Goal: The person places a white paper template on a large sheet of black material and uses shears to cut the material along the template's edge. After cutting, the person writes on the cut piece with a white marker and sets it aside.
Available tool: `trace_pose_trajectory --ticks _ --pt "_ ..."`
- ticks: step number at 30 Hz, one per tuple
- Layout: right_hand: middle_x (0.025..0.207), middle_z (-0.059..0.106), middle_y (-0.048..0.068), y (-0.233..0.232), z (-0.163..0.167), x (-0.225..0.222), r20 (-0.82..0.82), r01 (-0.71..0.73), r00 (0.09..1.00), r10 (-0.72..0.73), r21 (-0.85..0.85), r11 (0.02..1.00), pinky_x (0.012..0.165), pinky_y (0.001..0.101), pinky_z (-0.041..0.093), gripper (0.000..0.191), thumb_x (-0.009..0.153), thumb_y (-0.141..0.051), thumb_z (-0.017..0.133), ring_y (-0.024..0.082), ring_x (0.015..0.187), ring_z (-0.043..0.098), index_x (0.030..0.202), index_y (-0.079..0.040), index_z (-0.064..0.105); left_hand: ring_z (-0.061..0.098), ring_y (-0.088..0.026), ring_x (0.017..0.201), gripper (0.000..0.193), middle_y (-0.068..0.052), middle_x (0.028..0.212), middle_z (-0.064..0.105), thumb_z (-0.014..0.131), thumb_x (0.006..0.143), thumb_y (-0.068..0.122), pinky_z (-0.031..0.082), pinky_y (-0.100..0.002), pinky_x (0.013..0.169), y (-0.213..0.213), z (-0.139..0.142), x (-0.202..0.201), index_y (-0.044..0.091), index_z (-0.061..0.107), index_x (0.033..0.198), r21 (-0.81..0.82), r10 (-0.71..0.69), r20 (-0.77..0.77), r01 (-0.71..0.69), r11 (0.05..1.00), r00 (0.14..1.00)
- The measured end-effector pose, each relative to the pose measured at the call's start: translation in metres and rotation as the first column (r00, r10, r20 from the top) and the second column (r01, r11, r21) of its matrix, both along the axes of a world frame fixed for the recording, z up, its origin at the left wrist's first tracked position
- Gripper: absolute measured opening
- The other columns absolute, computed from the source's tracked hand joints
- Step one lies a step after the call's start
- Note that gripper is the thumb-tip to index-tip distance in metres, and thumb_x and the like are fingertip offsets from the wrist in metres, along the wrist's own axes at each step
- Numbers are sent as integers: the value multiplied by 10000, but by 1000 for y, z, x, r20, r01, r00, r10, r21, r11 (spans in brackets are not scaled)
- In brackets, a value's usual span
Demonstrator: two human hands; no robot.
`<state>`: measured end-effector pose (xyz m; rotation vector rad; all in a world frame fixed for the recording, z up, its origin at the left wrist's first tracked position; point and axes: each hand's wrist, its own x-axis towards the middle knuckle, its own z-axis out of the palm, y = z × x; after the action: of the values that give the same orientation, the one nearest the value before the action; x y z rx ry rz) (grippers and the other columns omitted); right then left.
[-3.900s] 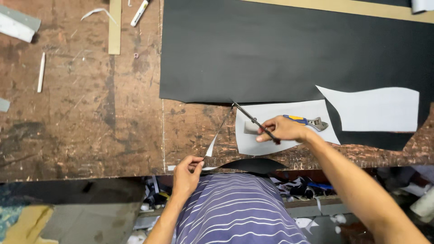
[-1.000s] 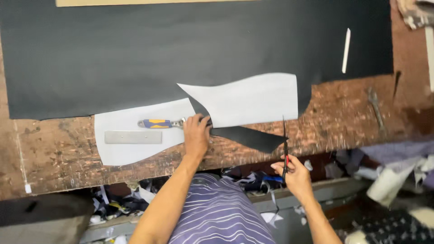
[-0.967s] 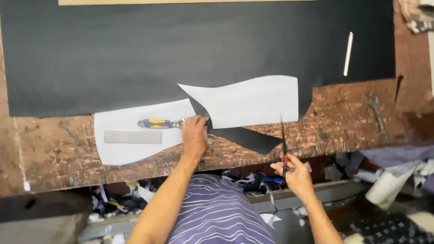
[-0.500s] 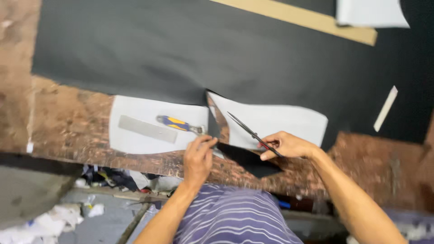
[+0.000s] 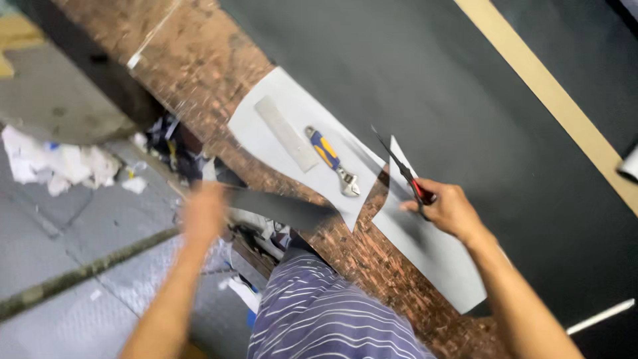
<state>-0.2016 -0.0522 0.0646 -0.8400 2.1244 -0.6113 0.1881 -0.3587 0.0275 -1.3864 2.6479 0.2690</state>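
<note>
Head view, right hand: right hand point(image 5: 450, 209) is closed around the red handles of the scissors point(image 5: 403, 171), above the grey paper pattern piece point(image 5: 432, 256).
Scissors: dark blades point up and away from the person, toward the black sheet point(image 5: 465, 113); whether the blades are parted or together I cannot tell.
Left hand: left hand point(image 5: 203, 214) is blurred, out past the near edge of the workbench point(image 5: 199, 73); it pinches one end of the black offcut point(image 5: 279, 209), though the fingers are too smeared to show how they sit.
Black offcut: long, tapering dark strip, running from the left hand toward the bench edge, its far end near the gap between the two pale pieces.
Black sheet: large dark material covering most of the bench top, lying flat.
Second pattern piece: second grey paper pattern piece point(image 5: 279, 116) lies left of the scissors, on the worn brown wood.
Weights on it: metal ruler point(image 5: 288, 133) and, just beside it, an adjustable wrench point(image 5: 331, 159) with a blue and yellow handle.
Tan strip: tan strip point(image 5: 551, 96) runs diagonally across the black sheet, well apart from both hands.
Floor: pale scraps point(image 5: 60, 163) lie on the grey floor beside the bench.
Person: striped shirt point(image 5: 325, 312) at the bottom middle.
</note>
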Motion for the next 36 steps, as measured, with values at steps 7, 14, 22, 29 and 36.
trace_pose_trajectory --ticks 7,14,22,29,36 --pt "977 697 205 -84 -30 74 -327 -103 945 -33 -392 914 766 464 514 678 727 -343 923 379 869 651 1217 33 642 545 -460 1149 528 -260 1279 594 834 820 263 418 -565 942 -14 20 -4 -64 629 1181 -314 23 -465 -189 931 885" --pt "911 719 164 -123 -36 117 -266 6 962 -62 -207 978 757 451 535 364 822 -189 852 330 804 694 1081 -2 678 383 -453 1330 918 -275 1457 427 862 743 329 257 -656 1032 25 -3 -165 -56 413 1446 73 382 -584 -422 904 716" --pt "843 712 64 1 -26 85 221 310 926 -305 16 951 679 307 527 387 849 -156 802 137 734 628 1192 -4 709 451 -374 1431 743 -203 1504 517 780 907 86 345 -503 1238 13 -26 -180 30 440 1565 -91 219 -588 -333 939 779" --pt "929 734 53 227 -21 122 323 620 738 -593 26 785 795 242 541 511 783 -86 808 101 846 688 1263 24 674 459 -469 1293 979 -300 1362 544 889 731 167 325 -539 1112 29 -33 -206 4 377 1549 -76 191 -531 -271 960 826" --pt "936 705 54 453 -51 188 218 938 343 -914 -137 319 689 286 527 588 800 -78 811 124 788 638 1345 28 615 677 -503 992 551 -307 1153 695 658 871 -5 537 -548 873 109 -23 -181 -57 597 1416 -57 -22 -450 -4 998 893"
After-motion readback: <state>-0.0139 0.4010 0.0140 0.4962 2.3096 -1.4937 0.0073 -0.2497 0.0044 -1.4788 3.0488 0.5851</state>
